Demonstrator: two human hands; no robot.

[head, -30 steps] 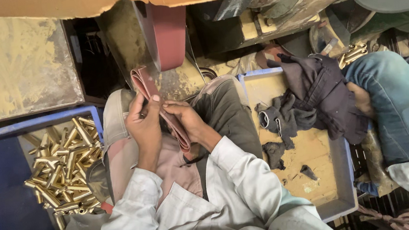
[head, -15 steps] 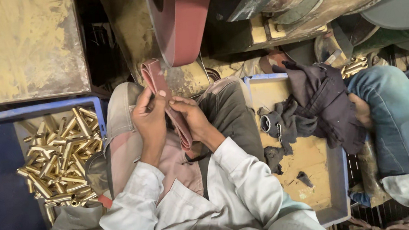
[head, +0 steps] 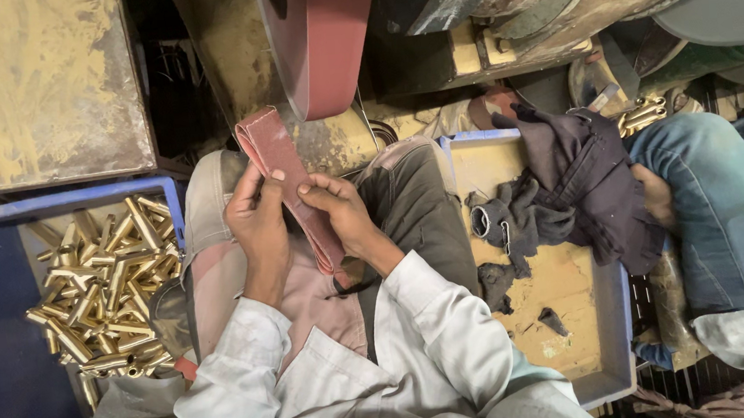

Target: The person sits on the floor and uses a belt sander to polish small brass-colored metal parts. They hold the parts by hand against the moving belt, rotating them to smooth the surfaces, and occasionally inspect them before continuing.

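Note:
My left hand and my right hand both hold a reddish-brown abrasive belt strip above my lap. The strip's upper end stands up past my fingers; its lower part runs down between my hands toward my pale shirt. My left thumb presses the strip's face and my right fingers pinch its edge. Just beyond it, a wide reddish sanding belt hangs on the machine. A blue tray of several brass tubes lies at my left knee.
A dusty metal machine housing fills the upper left. At my right, a blue tray holds dark rags and yellow dust. Another person's leg in jeans sits at the far right.
The view has tilted so the hanging sanding belt shows more. My hands have shifted slightly up the strip and hold it more upright.

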